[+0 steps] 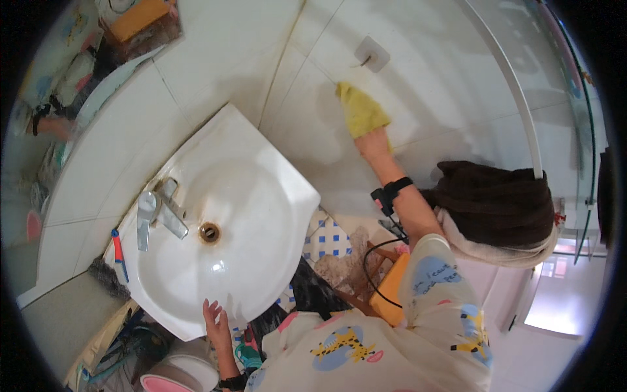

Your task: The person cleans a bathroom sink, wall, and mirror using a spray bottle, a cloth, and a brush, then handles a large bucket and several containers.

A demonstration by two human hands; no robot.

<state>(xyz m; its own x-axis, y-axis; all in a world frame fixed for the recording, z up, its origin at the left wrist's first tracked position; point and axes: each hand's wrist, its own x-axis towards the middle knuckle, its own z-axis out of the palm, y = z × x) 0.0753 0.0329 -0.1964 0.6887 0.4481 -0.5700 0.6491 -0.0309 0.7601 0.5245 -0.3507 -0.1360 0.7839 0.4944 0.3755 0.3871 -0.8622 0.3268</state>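
Note:
My right hand [373, 142] grips a yellow cloth [361, 110] and presses it against the white wall tiles [313, 132]. The cloth covers most of the fingers. Just above it, a square hook plate [372, 54] is fixed to the wall. My left hand [213, 313] hovers at the front rim of the white ceramic washbasin [245, 196], fingers apart and holding nothing. Whether it touches the rim I cannot tell. A chrome tap [159, 213] stands at the back of the basin, near the rusty-edged drain [209, 233]. On the basin's left rim lies a red and blue brush-like tool [119, 255].
Dark brown and pale towels [494, 206] hang from a white rail [514, 88] at the right. Beneath the basin are a black plastic bag [313, 289] and an orange stool [389, 296]. Pink-and-white basins [181, 375] sit at lower left; a mirror [63, 98] hangs upper left.

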